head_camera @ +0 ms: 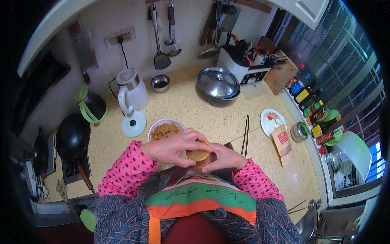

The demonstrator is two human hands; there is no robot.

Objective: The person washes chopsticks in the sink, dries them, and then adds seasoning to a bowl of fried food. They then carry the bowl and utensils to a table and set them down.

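Note:
Close in front of my body, my left hand (pixel 179 148) and my right hand (pixel 224 157) both grip a small jar with a gold-coloured lid (pixel 199 156). The left fingers curl over its far side; the right thumb and fingers press on its near and right sides. Its contents are mostly hidden by my hands. Just beyond my left hand stands a pink-rimmed bowl (pixel 150 134) of brown, chunky food (pixel 166 131). A pair of dark chopsticks (pixel 245 135) lies on the counter to the right of my right hand.
On the counter (pixel 182 103) stand a white electric kettle (pixel 137 94), a small metal bowl (pixel 160 83) and a lidded metal pot (pixel 219 87). A plate (pixel 268 131), a paper packet (pixel 281 143) and a glass jar (pixel 299 132) are at right. A black wok (pixel 73 138) sits at left.

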